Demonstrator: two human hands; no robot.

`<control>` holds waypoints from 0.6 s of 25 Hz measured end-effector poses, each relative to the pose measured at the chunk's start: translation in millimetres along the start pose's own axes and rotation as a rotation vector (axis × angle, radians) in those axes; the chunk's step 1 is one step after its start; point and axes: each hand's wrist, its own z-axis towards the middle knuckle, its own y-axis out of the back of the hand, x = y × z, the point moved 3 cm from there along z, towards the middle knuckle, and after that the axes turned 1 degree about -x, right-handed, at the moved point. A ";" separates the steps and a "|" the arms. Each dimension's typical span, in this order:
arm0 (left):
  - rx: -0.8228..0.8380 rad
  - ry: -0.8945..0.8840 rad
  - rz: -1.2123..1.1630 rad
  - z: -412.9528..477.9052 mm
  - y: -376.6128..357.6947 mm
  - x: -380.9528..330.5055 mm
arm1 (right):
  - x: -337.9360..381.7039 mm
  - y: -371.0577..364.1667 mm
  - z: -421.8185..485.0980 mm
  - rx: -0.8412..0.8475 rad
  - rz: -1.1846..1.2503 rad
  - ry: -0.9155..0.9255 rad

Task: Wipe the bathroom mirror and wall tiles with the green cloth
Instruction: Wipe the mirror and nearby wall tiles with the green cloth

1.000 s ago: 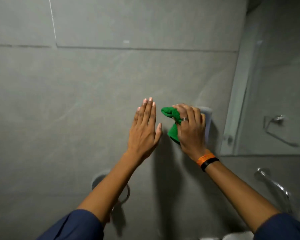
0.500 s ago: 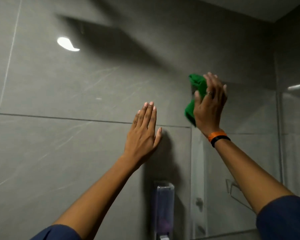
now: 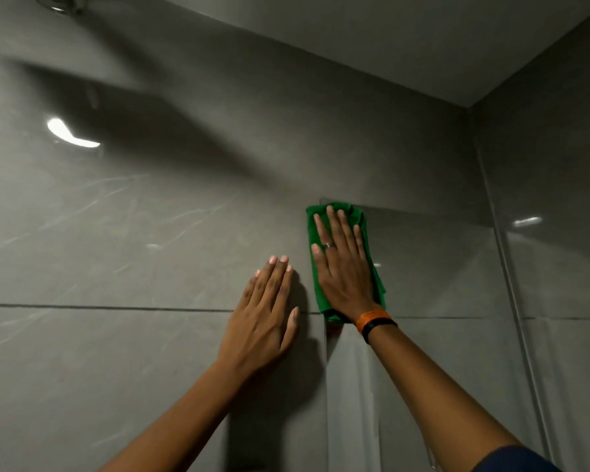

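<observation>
Green cloth (image 3: 368, 233) lies flat under the right hand (image 3: 343, 270), which presses it open-palmed against the mirror (image 3: 433, 277) at its top left corner (seemingly overlapping the edge). The left hand (image 3: 264, 318) rests spread and empty on the wall tiles (image 3: 123, 233). Unpinched, the cloth could slip free or snag on that edge.

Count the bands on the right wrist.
2: an orange band nearer the right hand, and a black band just below it, toward the forearm.
</observation>
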 end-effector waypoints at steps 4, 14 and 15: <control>-0.047 0.024 -0.026 32.9 -6.6 -3.0 | -27.7 4.7 30.6 -0.029 -0.023 0.033; -0.056 0.066 0.145 65.7 -27.7 -12.2 | -159.0 18.8 10.0 -0.068 -0.023 -0.223; -0.060 0.058 0.166 66.6 -29.2 -13.7 | -172.2 20.0 8.4 -0.065 -0.008 -0.249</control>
